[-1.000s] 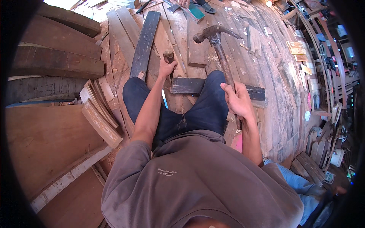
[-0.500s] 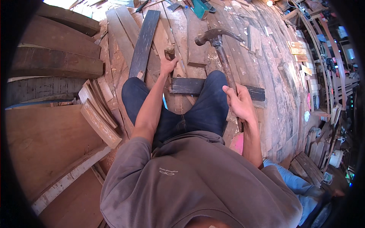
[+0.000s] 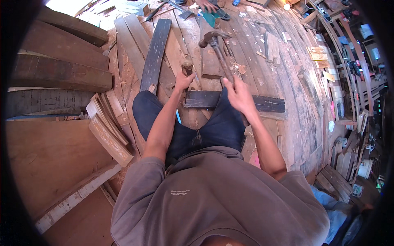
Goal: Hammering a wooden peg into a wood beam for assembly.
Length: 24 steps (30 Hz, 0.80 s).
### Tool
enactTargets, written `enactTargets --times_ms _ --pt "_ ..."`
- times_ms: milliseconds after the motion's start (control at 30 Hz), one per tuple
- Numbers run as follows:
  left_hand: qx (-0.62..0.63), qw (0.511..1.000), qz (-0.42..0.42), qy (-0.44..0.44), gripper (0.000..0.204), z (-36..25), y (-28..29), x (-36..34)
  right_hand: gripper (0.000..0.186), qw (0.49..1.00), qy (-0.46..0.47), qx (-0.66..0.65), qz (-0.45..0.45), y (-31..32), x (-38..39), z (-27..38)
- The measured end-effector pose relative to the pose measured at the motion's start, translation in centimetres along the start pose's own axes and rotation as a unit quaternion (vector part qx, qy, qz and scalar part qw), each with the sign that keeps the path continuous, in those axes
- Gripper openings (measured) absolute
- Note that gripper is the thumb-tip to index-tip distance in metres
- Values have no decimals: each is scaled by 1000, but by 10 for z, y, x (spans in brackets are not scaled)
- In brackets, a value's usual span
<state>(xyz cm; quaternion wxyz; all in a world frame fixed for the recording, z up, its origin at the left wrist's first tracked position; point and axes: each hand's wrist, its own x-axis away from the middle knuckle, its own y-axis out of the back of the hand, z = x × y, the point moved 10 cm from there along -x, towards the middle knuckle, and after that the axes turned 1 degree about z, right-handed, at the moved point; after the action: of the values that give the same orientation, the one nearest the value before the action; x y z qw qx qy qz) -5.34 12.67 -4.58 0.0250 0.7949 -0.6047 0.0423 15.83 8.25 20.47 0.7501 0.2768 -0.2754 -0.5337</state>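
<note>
My right hand (image 3: 241, 95) is closed round the handle of a claw hammer (image 3: 220, 55). The hammer's dark metal head is raised, up and right of my left hand (image 3: 183, 80). That left hand grips what looks like a chisel (image 3: 187, 67) by its upright wooden handle; the worn top end shows above my fingers and its lower end is hidden. Just below, a dark painted board (image 3: 262, 102) lies crosswise at my knees, partly covered by my right leg. Another dark board (image 3: 157, 55) points away from my left knee.
Thick timbers (image 3: 61, 67) are stacked at the left, near curved wood pieces (image 3: 108, 137). Planks and chips cover the wooden floor (image 3: 283, 135). At the far side, another person's hand (image 3: 207, 5) is beside a green object (image 3: 209, 18). A wooden rack (image 3: 349, 69) stands right.
My right hand has moved left and forward, bringing the hammer head up and left, closer to the chisel. The left hand keeps its grip, slightly lower. The other person's hand shows more fully.
</note>
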Motion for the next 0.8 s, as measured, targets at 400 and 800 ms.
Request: enactTargets --times_ms 400,800 --pt "36 999 10 -10 13 2 -1 6 39 995 97 -2 8 12 -36 49" --pt "-12 984 -134 -114 16 5 20 14 58 983 -112 -13 147 -15 -11 -21"
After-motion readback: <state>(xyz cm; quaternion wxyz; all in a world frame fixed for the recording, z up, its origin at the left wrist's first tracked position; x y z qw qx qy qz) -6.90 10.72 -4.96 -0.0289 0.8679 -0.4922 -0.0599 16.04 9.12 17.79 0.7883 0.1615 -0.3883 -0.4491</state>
